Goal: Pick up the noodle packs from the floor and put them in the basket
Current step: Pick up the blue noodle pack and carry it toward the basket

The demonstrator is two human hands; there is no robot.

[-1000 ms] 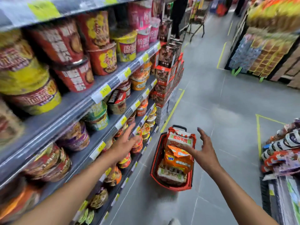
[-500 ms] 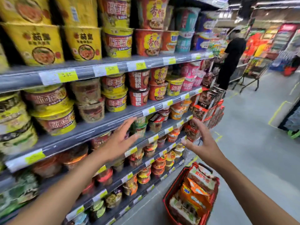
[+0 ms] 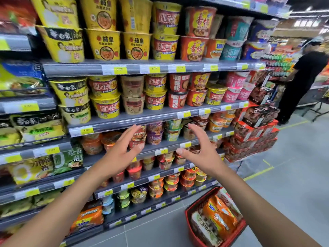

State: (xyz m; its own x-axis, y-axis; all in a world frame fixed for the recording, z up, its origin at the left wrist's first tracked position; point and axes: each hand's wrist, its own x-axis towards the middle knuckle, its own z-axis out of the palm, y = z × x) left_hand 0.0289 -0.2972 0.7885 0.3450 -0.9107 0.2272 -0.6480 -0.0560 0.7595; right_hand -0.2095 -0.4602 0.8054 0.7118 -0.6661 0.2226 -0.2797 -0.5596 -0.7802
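Up at chest height, both bare hands are spread and grasp nothing: the left hand [image 3: 122, 150] and the right hand [image 3: 199, 148] hang apart in front of the grey metal shelves [image 3: 142, 68] of noodle cups. Grey tiled floor [image 3: 293, 166] lies open to the right. Low at the right, the red plastic basket [image 3: 189, 213] sits on the floor, cut by the frame edge, holding orange and pale noodle packs [image 3: 219, 214]. Stacked dark cartons [image 3: 256, 132] crowd the shelf end; a black-clothed person [image 3: 304, 82] stands beyond.
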